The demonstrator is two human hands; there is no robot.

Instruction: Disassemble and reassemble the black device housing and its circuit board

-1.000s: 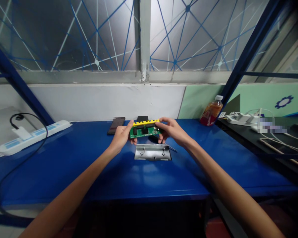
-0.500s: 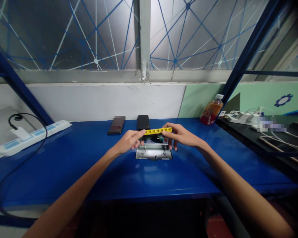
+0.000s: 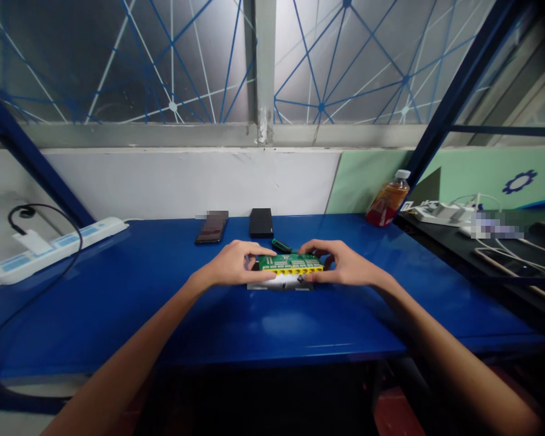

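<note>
Between my two hands is a green circuit board with a row of yellow ports along its near edge. My left hand grips its left end, thumb at the front and fingers over the top. At the right end my right hand holds it the same way. The board is above a silver metal casing, whose front part shows below it; whether they touch I cannot tell. Just behind the board lies a screwdriver with a green and black handle, its shaft hidden.
A phone and a black box lie at the back of the blue table. A white power strip with a black cable is on the left. A drink bottle stands at the back right, near white cables.
Both hands have lowered the board toward the casing and tilted it, so its green top now shows instead of mainly the yellow port edge. The screwdriver handle is more exposed.
</note>
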